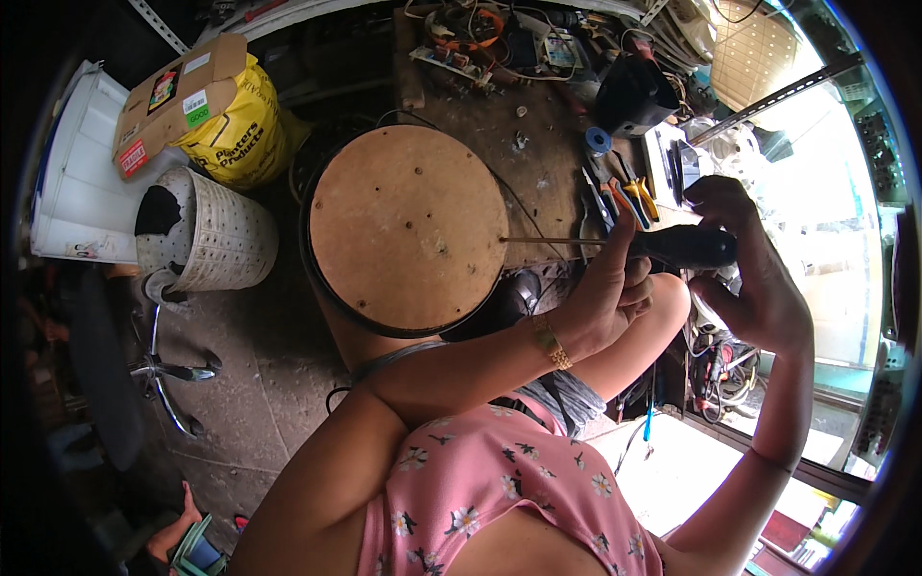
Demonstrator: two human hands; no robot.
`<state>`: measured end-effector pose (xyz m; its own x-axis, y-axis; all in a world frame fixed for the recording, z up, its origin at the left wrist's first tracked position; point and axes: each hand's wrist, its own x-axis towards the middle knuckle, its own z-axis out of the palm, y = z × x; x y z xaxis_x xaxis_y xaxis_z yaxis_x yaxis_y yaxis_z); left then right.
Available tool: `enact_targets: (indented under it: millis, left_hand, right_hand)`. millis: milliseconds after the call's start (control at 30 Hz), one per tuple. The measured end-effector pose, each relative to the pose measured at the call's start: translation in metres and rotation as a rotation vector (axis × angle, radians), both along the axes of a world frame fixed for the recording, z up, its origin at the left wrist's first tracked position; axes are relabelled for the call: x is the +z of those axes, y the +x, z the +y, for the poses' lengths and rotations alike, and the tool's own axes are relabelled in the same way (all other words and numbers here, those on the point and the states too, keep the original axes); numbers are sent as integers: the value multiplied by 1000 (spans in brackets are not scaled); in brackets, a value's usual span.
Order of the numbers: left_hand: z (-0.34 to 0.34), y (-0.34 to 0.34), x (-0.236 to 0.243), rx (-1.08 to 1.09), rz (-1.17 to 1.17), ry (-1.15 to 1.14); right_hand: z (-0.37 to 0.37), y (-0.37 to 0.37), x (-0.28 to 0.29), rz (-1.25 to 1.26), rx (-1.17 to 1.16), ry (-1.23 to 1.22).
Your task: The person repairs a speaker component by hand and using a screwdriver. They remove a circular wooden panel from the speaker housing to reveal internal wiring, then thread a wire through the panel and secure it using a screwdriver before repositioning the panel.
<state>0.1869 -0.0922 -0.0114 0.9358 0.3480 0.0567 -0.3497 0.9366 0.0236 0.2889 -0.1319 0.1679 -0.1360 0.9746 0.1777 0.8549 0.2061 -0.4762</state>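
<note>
A screwdriver (684,248) with a black handle lies level across the view, its long thin shaft pointing left. My left hand (610,298) is closed round the shaft near the handle, thumb raised. Round the handle's butt end curls my right hand (759,274), loosely, with a gap between thumb and fingers. The tip meets a screw at the right edge of a round tan board (384,259). This board has a dark rim and several small screws or holes; it rests by my legs. I cannot tell how deep the screw sits.
Pliers (634,192), a blue spool (597,141) and a black bin (634,101) lie on the brown workbench (538,192). At left stand a perforated white basket (230,235), a yellow bag (240,134) with a cardboard box (182,101), and a chrome chair base (158,370).
</note>
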Motion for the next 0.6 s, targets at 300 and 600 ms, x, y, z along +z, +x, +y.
enact_targets:
  millis: [300,600]
  left_hand:
    - [8,-6,9,21,86,76]
    - [6,-8,20,33,182,61]
  right_hand:
    - [1,0,-9,-36,-54,78]
    - [5,1,-3,-80,-127,-25]
